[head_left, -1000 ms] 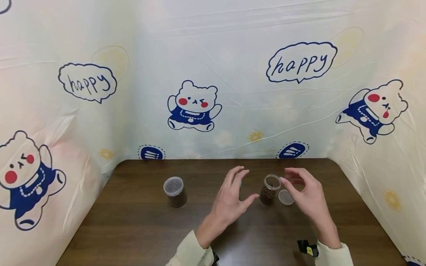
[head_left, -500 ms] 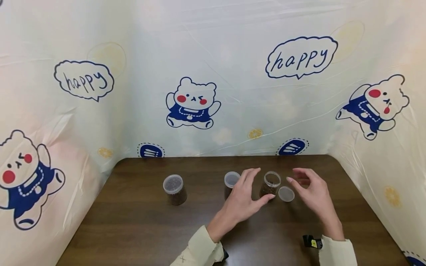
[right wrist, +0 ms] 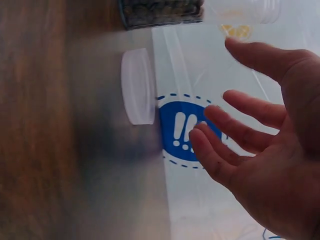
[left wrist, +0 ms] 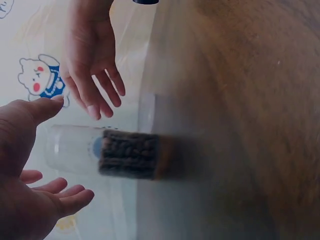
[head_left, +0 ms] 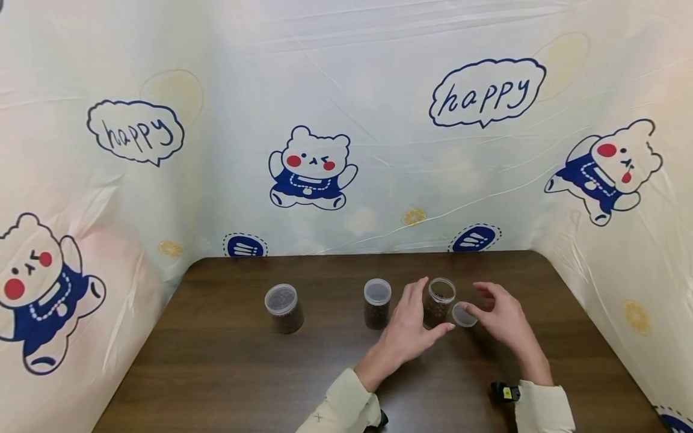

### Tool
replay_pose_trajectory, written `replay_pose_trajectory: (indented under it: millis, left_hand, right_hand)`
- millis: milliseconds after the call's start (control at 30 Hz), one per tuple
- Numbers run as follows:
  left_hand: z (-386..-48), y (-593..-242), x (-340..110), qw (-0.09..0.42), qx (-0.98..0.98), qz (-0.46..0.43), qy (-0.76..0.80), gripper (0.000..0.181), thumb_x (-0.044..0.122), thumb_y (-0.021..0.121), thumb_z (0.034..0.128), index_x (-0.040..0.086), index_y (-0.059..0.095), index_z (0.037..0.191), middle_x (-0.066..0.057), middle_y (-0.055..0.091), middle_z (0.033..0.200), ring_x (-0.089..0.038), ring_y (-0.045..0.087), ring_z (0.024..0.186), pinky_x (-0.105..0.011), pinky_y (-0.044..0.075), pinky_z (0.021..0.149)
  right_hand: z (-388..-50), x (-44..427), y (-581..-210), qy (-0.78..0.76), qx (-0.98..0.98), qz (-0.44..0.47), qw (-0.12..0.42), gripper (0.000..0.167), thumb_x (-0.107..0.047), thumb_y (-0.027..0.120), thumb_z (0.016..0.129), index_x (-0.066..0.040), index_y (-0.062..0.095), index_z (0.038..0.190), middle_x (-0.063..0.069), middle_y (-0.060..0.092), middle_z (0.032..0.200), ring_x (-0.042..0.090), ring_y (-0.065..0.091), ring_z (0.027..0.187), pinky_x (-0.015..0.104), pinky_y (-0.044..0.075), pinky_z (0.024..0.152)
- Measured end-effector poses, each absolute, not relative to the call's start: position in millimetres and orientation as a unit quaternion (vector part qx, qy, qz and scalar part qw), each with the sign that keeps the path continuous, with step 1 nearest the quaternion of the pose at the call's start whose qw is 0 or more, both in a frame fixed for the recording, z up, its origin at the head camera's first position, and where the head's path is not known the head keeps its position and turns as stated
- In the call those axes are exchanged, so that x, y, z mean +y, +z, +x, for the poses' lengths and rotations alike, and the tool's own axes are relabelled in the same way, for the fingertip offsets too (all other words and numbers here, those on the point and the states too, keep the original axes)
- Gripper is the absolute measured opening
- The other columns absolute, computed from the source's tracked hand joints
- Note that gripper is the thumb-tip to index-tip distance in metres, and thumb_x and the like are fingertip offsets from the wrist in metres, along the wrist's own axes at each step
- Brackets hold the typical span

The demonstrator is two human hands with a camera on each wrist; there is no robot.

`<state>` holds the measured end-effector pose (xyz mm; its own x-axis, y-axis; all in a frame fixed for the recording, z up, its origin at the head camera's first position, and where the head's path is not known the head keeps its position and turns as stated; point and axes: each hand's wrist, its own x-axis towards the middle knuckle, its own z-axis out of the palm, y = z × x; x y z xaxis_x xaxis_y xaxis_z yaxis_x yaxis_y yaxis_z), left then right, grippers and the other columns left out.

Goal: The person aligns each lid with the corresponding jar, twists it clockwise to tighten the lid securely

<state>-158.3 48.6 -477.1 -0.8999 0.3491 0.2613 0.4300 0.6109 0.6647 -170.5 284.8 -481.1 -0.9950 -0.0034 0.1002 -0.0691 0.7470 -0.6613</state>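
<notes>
A clear open-topped jar (head_left: 436,308), part-filled with dark beans, stands upright on the table. My left hand (head_left: 405,332) is at its left side, thumb and fingers spread around it. In the left wrist view, a gap shows between those fingers and the jar (left wrist: 129,155). A translucent white lid (head_left: 464,315) lies on the table just right of the jar. Over the lid's right side hovers my right hand (head_left: 505,317), fingers loosely bent and holding nothing. The right wrist view shows the lid (right wrist: 137,87) apart from the fingers.
Two lidded jars with dark contents stand to the left: one jar (head_left: 377,304) close to my left hand, another wider jar (head_left: 284,310) farther off. The brown wooden table (head_left: 243,373) meets a printed curtain (head_left: 379,120) at the back and sides.
My left hand has moved right, uncovering the middle lidded jar and coming around the open jar. My right hand went slightly right, then back left and lower toward the lid.
</notes>
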Motion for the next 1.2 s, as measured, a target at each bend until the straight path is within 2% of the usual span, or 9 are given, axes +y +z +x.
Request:
replay_pose_trajectory:
  millis: [233,333,500,567,767,900,1200]
  left_hand:
    - [-167,-491,57,0.056,-0.891,-0.179,-0.414,0.092,0.043,0.086,0.0878,0.013,0.036,0.159,-0.008,0.053,0.151,-0.024,0.06,0.134,-0.043,0.054,0.111]
    - [-171,-497,61,0.05,-0.889,-0.166,-0.424,0.091,0.041,0.088,0.0862,0.015,0.039,0.158,-0.008,0.054,0.15,-0.025,0.059,0.134,-0.044,0.053,0.112]
    - [-177,-509,65,0.044,-0.882,-0.158,-0.442,0.09,0.041,0.089,0.0844,0.013,0.042,0.156,-0.007,0.058,0.148,-0.024,0.058,0.136,-0.045,0.052,0.113]
    - [-179,-514,67,0.04,-0.876,-0.157,-0.454,0.089,0.041,0.09,0.0842,0.013,0.043,0.156,-0.006,0.059,0.147,-0.024,0.058,0.137,-0.044,0.052,0.113]
    - [-183,-522,72,0.035,-0.858,-0.153,-0.488,0.082,0.036,0.092,0.0827,0.016,0.049,0.15,-0.001,0.065,0.14,-0.017,0.062,0.132,-0.039,0.052,0.111]
    - [-186,-526,73,0.044,-0.853,-0.155,-0.496,0.075,0.032,0.093,0.0818,0.014,0.055,0.145,0.001,0.07,0.132,-0.014,0.065,0.124,-0.034,0.053,0.108]
    - [-190,-530,76,0.049,-0.855,-0.153,-0.493,0.065,0.025,0.09,0.0849,0.014,0.06,0.142,-0.001,0.073,0.131,-0.013,0.068,0.121,-0.031,0.054,0.106]
  right_hand:
    - [-174,287,-496,0.32,-0.947,0.027,0.024,0.077,-0.04,0.088,0.086,0.007,0.057,0.139,0.034,0.059,0.137,0.049,0.055,0.12,0.064,0.05,0.096]
    - [-176,287,-503,0.315,-0.949,0.03,0.018,0.076,-0.037,0.089,0.084,0.008,0.058,0.138,0.034,0.06,0.132,0.049,0.056,0.117,0.064,0.049,0.095]
    - [-178,285,-510,0.314,-0.949,0.04,0.011,0.073,-0.032,0.091,0.081,0.009,0.06,0.134,0.028,0.062,0.12,0.038,0.06,0.105,0.054,0.053,0.088]
    - [-178,285,-512,0.313,-0.949,0.042,0.009,0.073,-0.031,0.091,0.081,0.009,0.06,0.133,0.028,0.063,0.12,0.037,0.061,0.105,0.052,0.053,0.087]
    - [-180,286,-515,0.313,-0.949,0.039,0.002,0.069,-0.029,0.091,0.08,0.009,0.062,0.13,0.03,0.062,0.122,0.039,0.063,0.107,0.053,0.055,0.089]
    - [-181,285,-515,0.315,-0.948,0.034,-0.003,0.064,-0.027,0.091,0.081,0.008,0.063,0.128,0.029,0.061,0.122,0.039,0.064,0.107,0.054,0.055,0.089]
    - [-183,285,-513,0.315,-0.948,0.025,-0.018,0.059,-0.021,0.088,0.084,0.009,0.063,0.128,0.027,0.064,0.12,0.038,0.065,0.105,0.056,0.056,0.09]
